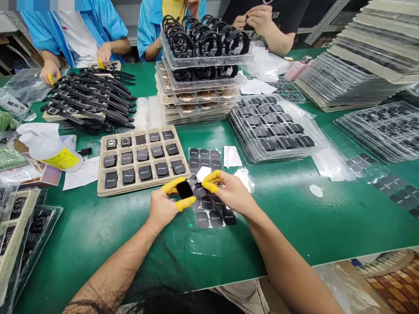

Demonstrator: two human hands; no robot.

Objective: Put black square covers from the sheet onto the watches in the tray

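My left hand [166,205], with yellow finger covers, holds a black square watch face [185,190] between thumb and index finger. Just right of it, my right hand [225,187], also with yellow covers, pinches at the edge of a dark square film [199,189]. Under and around both hands lie clear sheets of dark printed squares [216,219]. A small white paper [204,173] sits behind my right fingertips. Left of the hands, a beige tray [144,183] has compartments, most with a dark printed square; two at the back left show watch bodies and one looks bare.
Stacked trays of black bands [209,61] stand at the back centre. Right of them are clear trays of dark pieces [278,152] and a tall tray stack [353,83]. A bottle [52,150] and a pile of watches [91,100] are left. Three people sit opposite.
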